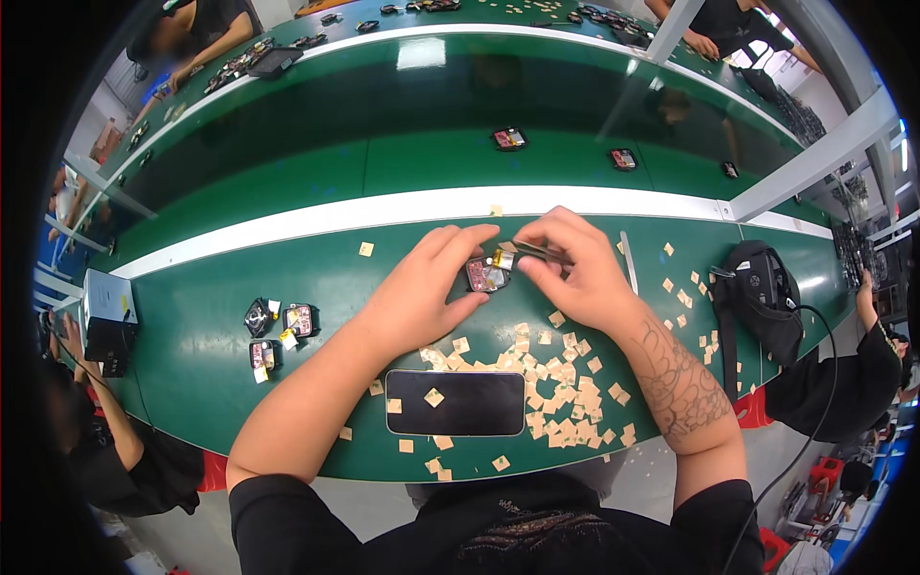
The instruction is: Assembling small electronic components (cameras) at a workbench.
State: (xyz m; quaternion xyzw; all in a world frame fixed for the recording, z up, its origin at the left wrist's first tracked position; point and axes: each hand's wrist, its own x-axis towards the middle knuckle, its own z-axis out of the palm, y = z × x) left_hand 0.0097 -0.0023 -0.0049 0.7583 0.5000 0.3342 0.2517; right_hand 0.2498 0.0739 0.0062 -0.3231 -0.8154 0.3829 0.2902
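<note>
Above the green bench, my left hand (433, 280) is closed around the edge of a small black-cased electronic device (487, 276). The device has a reddish circuit board, with a silver and yellow battery (501, 259) at its upper right side. In my right hand (573, 268) are dark slim tweezers (544, 252), pinched between thumb and fingers. Their tips are close to the battery, beside a small beige piece. Below my hands lie many loose beige square stickers (565, 393), some of them around and on a dark-screened phone (455, 402).
Several similar devices (299, 320) lie left of my left forearm. A thin metal strip (628, 262) and a black bag (760, 287) with a strap are on the right. Behind the white rail (383, 215), a green conveyor (422, 163) carries devices. Co-workers sit around. A box (108, 302) stands far left.
</note>
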